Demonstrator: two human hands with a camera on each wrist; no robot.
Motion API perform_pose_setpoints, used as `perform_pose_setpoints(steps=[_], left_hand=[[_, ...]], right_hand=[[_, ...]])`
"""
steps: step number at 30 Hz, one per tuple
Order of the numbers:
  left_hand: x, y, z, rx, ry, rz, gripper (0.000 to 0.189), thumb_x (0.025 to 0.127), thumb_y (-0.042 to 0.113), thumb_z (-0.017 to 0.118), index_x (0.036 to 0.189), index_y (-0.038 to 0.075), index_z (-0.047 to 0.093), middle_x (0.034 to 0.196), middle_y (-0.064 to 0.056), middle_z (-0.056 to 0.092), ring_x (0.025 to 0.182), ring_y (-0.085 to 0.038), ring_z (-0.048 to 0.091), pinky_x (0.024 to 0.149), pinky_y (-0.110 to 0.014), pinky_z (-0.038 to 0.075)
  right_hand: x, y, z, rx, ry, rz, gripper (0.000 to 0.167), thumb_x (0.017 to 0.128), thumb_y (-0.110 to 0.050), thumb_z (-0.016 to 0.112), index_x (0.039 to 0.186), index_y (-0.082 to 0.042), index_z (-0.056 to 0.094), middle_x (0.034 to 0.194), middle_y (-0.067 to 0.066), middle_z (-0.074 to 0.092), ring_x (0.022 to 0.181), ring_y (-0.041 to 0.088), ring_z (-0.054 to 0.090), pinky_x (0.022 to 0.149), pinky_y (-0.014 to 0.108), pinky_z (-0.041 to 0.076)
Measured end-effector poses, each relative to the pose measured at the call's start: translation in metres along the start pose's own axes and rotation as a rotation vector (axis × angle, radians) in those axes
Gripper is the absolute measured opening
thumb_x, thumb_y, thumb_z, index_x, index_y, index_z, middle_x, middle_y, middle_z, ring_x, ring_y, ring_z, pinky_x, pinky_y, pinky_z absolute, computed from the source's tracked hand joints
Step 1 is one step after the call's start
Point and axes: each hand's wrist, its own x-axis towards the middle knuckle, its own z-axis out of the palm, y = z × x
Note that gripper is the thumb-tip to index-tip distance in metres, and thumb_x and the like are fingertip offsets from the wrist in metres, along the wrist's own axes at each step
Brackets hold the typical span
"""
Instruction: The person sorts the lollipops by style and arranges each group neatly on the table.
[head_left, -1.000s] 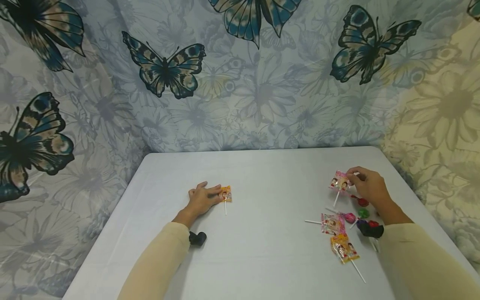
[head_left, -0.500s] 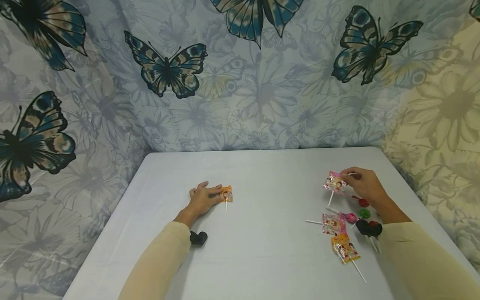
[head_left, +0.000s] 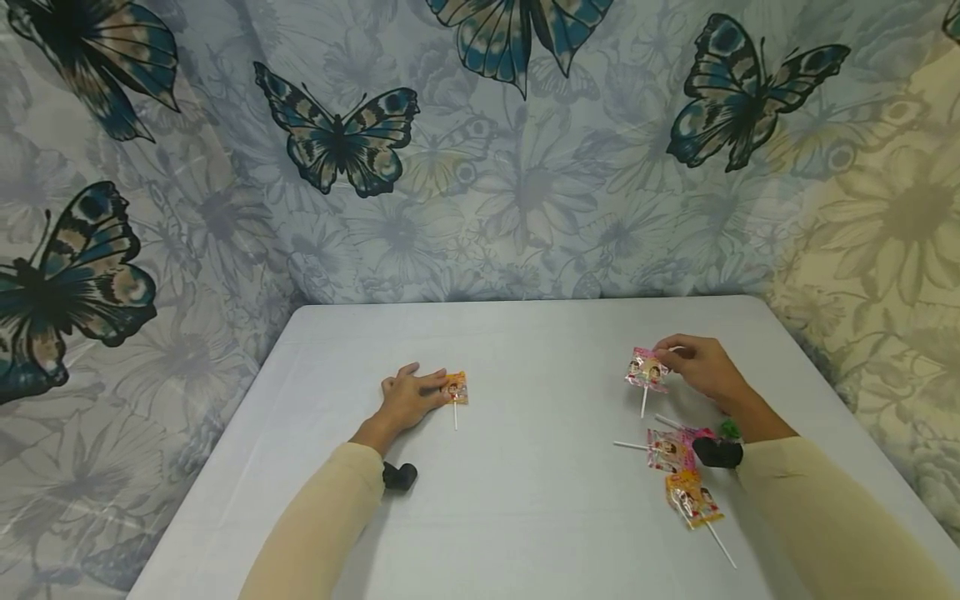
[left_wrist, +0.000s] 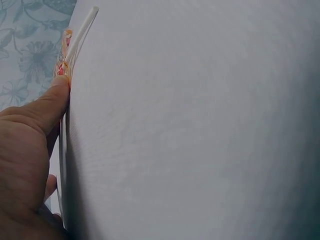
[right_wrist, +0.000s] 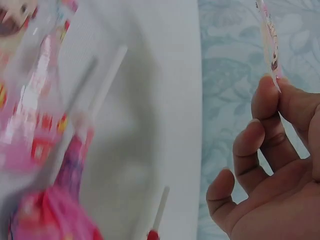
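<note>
My left hand (head_left: 408, 402) holds the wrapper edge of an orange-wrapped lollipop (head_left: 457, 388), whose white stick points toward me. In the left wrist view the thumb (left_wrist: 60, 92) presses on that wrapper (left_wrist: 64, 65); the fingers behind are mostly hidden. Between thumb and forefinger, my right hand (head_left: 703, 367) pinches the corner of a pink-wrapped lollipop (head_left: 647, 370), its stick hanging down. The right wrist view shows this wrapper (right_wrist: 272, 47) edge-on, with the other fingers loosely bent.
Below the right hand lie another pink-wrapped lollipop (head_left: 667, 450), an orange-wrapped one (head_left: 693, 500), a magenta one and a green one (head_left: 729, 429). The right wrist and sleeve cover part of this group. A patterned cloth (head_left: 525, 208) hangs behind the white table (head_left: 525, 517).
My right hand has moved left with the pink-wrapped lollipop, and its wrist now covers the red lollipops. The left hand stays in place on the orange-wrapped lollipop.
</note>
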Motion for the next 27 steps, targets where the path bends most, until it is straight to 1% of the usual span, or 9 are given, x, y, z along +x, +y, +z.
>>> perform_pose_setpoints(steps=[2, 5, 12, 17, 23, 25, 27], left_hand=[[0.0, 0.0, 0.0, 0.003, 0.002, 0.004, 0.041, 0.087, 0.038, 0.071, 0.123, 0.018, 0.067, 0.132, 0.015, 0.054, 0.14, -0.027, 0.023, 0.104, -0.051, 0.008], [0.0, 0.0, 0.0, 0.008, 0.005, 0.014, 0.041, 0.087, 0.037, 0.072, 0.122, 0.017, 0.068, 0.133, 0.015, 0.054, 0.14, -0.027, 0.023, 0.104, -0.051, 0.008], [-0.001, 0.0, 0.0, 0.015, -0.006, 0.024, 0.04, 0.088, 0.036, 0.07, 0.124, 0.017, 0.067, 0.135, 0.014, 0.052, 0.14, -0.027, 0.021, 0.104, -0.05, 0.008], [0.0, 0.0, 0.0, 0.018, -0.004, 0.029, 0.039, 0.089, 0.035, 0.07, 0.123, 0.017, 0.067, 0.135, 0.014, 0.052, 0.14, -0.028, 0.021, 0.104, -0.051, 0.009], [0.001, -0.002, 0.003, 0.038, -0.013, 0.003, 0.039, 0.089, 0.036, 0.069, 0.124, 0.02, 0.067, 0.136, 0.017, 0.05, 0.141, -0.025, 0.02, 0.104, -0.05, 0.008], [0.001, -0.002, 0.003, 0.046, -0.014, -0.002, 0.039, 0.089, 0.037, 0.069, 0.124, 0.021, 0.067, 0.137, 0.017, 0.05, 0.141, -0.025, 0.02, 0.104, -0.05, 0.008], [0.001, -0.002, 0.003, 0.046, -0.016, -0.007, 0.039, 0.089, 0.037, 0.069, 0.124, 0.021, 0.066, 0.137, 0.018, 0.05, 0.141, -0.024, 0.019, 0.105, -0.05, 0.007]], right_hand=[[0.003, -0.002, 0.004, 0.0, -0.007, -0.03, 0.031, 0.098, -0.028, 0.058, 0.107, 0.0, 0.068, 0.096, 0.015, 0.068, 0.088, 0.024, 0.06, 0.074, 0.037, 0.047], [0.008, -0.005, 0.01, 0.019, -0.027, -0.05, 0.029, 0.097, -0.027, 0.06, 0.105, 0.0, 0.068, 0.095, 0.013, 0.069, 0.087, 0.022, 0.06, 0.073, 0.035, 0.047], [0.015, -0.017, 0.025, 0.094, -0.096, -0.068, 0.026, 0.097, -0.022, 0.061, 0.105, 0.002, 0.068, 0.097, 0.015, 0.068, 0.09, 0.027, 0.061, 0.075, 0.04, 0.047], [0.02, -0.026, 0.037, 0.095, -0.13, -0.056, 0.023, 0.096, -0.022, 0.062, 0.104, 0.0, 0.068, 0.096, 0.013, 0.068, 0.09, 0.027, 0.06, 0.076, 0.04, 0.045], [0.026, -0.037, 0.055, 0.061, -0.161, -0.005, 0.018, 0.096, -0.019, 0.063, 0.104, -0.004, 0.069, 0.09, 0.01, 0.067, 0.086, 0.027, 0.057, 0.074, 0.04, 0.042], [0.027, -0.04, 0.061, 0.054, -0.168, 0.008, 0.017, 0.096, -0.018, 0.063, 0.103, -0.005, 0.069, 0.091, 0.01, 0.067, 0.086, 0.028, 0.057, 0.074, 0.04, 0.042], [0.029, -0.043, 0.067, 0.057, -0.175, 0.01, 0.016, 0.095, -0.018, 0.064, 0.103, -0.006, 0.07, 0.096, 0.011, 0.067, 0.088, 0.028, 0.058, 0.075, 0.041, 0.043]])
